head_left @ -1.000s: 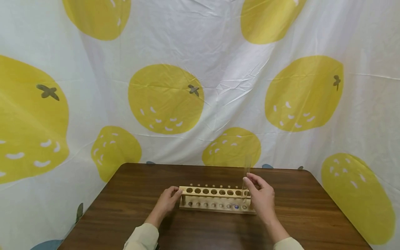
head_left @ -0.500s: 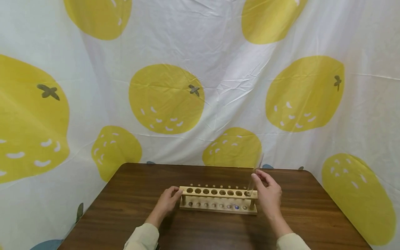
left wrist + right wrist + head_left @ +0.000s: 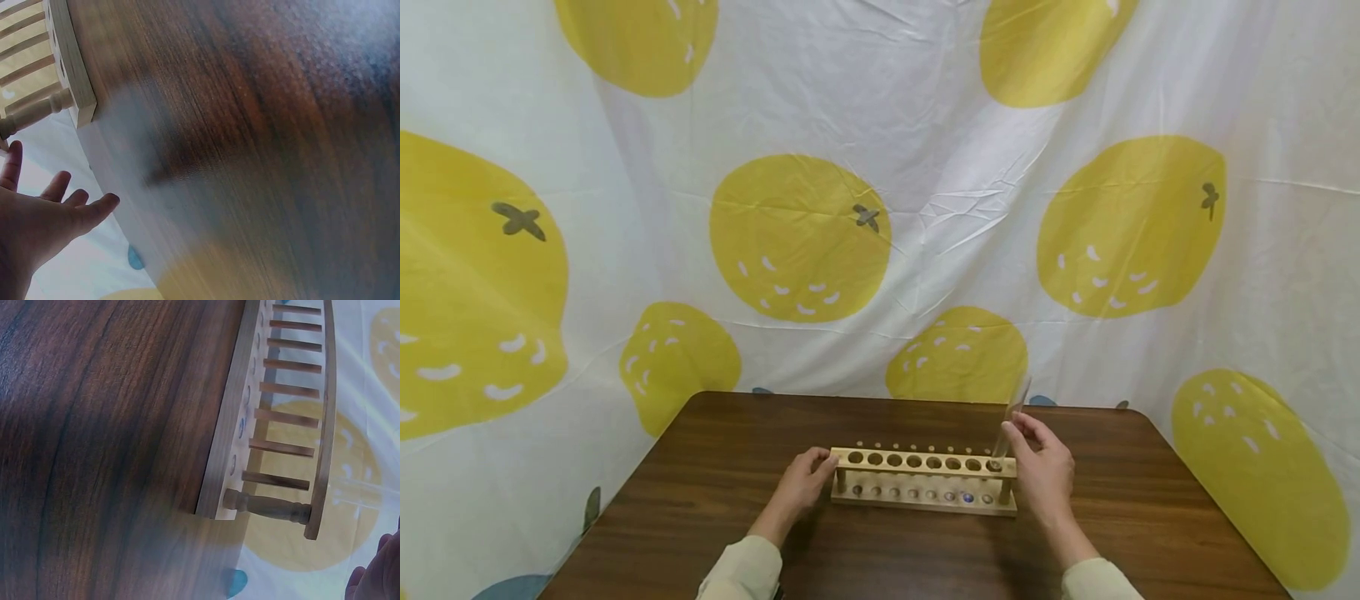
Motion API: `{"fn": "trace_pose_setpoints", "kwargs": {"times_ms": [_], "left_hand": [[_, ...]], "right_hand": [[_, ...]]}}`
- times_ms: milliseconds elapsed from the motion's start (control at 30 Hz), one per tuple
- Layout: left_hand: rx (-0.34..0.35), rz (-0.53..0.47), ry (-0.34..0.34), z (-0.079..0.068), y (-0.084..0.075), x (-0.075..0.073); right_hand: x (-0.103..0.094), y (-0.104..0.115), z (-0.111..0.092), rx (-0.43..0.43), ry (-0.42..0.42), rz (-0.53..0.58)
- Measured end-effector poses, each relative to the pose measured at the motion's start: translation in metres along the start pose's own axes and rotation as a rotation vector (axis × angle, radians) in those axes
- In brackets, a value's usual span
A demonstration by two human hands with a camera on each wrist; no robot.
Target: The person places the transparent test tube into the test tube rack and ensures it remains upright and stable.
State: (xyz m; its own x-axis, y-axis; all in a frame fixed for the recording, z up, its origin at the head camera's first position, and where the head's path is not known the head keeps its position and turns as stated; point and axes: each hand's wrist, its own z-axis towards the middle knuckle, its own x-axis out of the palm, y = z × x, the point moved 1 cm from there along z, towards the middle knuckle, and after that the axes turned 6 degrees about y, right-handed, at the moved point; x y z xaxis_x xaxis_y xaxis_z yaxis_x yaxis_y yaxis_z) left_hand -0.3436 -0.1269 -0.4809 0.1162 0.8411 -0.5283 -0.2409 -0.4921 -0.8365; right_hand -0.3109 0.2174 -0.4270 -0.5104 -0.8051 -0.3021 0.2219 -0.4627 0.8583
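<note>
A wooden test tube rack (image 3: 880,468) stands on the table, with a row of holes in its upper bar and wells in its base. At its left end my left hand (image 3: 802,483) holds the upper bar between thumb and finger; in the left wrist view the other fingers of this left hand (image 3: 47,222) spread out. My right hand (image 3: 1042,469) pinches a clear glass test tube (image 3: 1019,398) at mid-length. The tube leans to the right, its lower end at the rightmost hole. In the right wrist view only part of the right hand (image 3: 378,575) shows and the tube is out of sight.
Thin wooden pegs (image 3: 284,419) stand upright along the rack's back. A blue spot (image 3: 968,497) shows in the second base well from the right. The dark brown table (image 3: 1120,500) reaches back to a white curtain (image 3: 940,125) printed with yellow lemons.
My right hand has moved slightly right with the tube, which has gone from nearly upright to leaning, its lower end now at the last hole. The left hand has stayed in place.
</note>
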Motion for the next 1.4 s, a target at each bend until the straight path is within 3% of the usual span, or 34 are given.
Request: {"fn": "trace_pose_setpoints", "kwargs": {"times_ms": [867,1400], "left_hand": [[-0.017,-0.014,0.002,0.001,0.002,0.001],[-0.019,-0.013,-0.009,-0.001,0.001,0.001]], "right_hand": [[0.008,-0.014,-0.001,0.027,0.1,-0.088],[0.011,-0.027,-0.007,0.016,0.101,-0.09]]}}
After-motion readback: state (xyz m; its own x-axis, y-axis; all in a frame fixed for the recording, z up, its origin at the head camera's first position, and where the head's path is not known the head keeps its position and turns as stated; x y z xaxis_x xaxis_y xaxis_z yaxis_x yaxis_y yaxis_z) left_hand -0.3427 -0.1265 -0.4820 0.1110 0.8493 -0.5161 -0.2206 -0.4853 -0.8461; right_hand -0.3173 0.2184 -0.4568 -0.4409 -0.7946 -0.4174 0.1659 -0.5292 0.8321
